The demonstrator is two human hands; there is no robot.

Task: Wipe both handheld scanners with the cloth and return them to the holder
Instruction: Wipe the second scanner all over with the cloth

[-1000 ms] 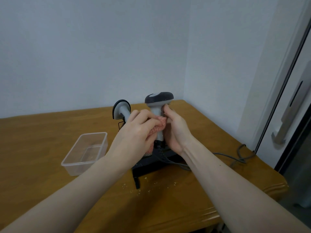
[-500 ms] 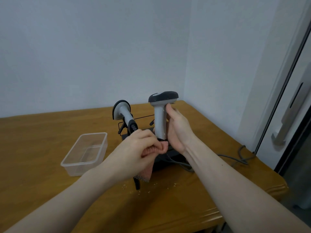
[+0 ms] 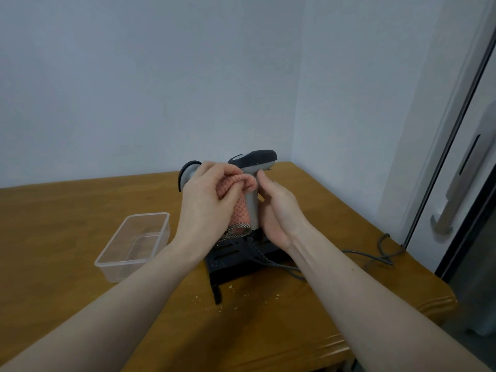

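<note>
You've got two handheld scanners, one pink cloth, one black holder, one clear plastic container, and two hands.

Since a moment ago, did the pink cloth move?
Yes. The pink cloth went up the scanner handle, away from the black holder.

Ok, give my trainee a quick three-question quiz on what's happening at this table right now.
1. True or false: the clear plastic tub holds the pink woven cloth.
2. Which hand presses that cloth on the raised grey scanner with the black head? A) left hand B) right hand
3. Fill in: the second grey scanner shows behind the ____ hand.

Key: 1 false, the tub holds no cloth; 2 A, the right hand steadies the handle; 3 left.
</note>
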